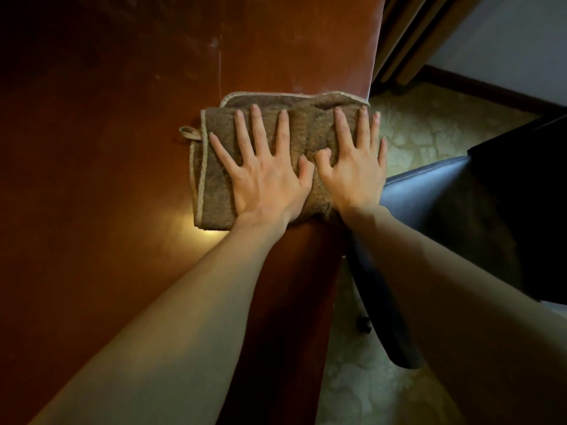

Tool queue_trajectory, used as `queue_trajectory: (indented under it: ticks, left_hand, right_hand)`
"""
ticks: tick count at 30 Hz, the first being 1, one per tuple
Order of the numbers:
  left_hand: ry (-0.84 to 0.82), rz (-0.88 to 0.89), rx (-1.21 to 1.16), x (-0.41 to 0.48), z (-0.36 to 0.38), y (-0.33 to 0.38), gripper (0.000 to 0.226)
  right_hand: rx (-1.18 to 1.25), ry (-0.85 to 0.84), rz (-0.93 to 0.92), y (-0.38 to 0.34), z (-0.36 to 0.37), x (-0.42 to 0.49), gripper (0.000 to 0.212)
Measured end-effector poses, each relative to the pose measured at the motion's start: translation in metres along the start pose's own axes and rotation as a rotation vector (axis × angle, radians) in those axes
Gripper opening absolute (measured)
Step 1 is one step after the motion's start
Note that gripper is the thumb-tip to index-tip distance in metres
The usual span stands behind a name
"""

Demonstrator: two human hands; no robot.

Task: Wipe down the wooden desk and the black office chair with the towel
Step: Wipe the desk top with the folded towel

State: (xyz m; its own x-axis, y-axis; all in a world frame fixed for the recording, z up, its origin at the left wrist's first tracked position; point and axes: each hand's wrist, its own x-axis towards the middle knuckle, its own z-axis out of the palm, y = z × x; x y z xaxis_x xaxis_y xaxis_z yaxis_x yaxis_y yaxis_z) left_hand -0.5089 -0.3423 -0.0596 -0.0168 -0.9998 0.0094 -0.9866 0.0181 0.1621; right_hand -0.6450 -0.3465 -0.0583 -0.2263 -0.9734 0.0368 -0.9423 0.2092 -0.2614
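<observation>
Rough terry towel (214, 191), glossy wooden desk (107, 148), smooth leather chair (429, 191).

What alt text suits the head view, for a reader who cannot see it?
The left hand and the right hand press flat on a folded brown towel at the edge of a wooden desk. A black office chair stands beside it.

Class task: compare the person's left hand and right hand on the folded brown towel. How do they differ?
The left hand lies fully over the reddish wooden desk, while the right hand sits at its right edge, little finger past the folded brown towel. The left hand's thumb is fairly straight; the right hand's is bent. Both press flat on the towel, fingers spread.
</observation>
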Motion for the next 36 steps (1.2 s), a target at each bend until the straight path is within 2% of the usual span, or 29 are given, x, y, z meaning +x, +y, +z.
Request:
queue_trajectory:
  ticks: [16, 36]
  left_hand:
    - [-0.006, 0.041, -0.016, 0.069, 0.001, 0.020, 0.078]
    - [-0.002, 0.095, -0.010, 0.172, 0.011, 0.044, 0.076]
  right_hand:
    - [0.030, -0.030, 0.082, -0.001, -0.004, 0.061, 0.067]
    - [0.040, 0.066, 0.132, 0.005, 0.006, 0.164, 0.065]
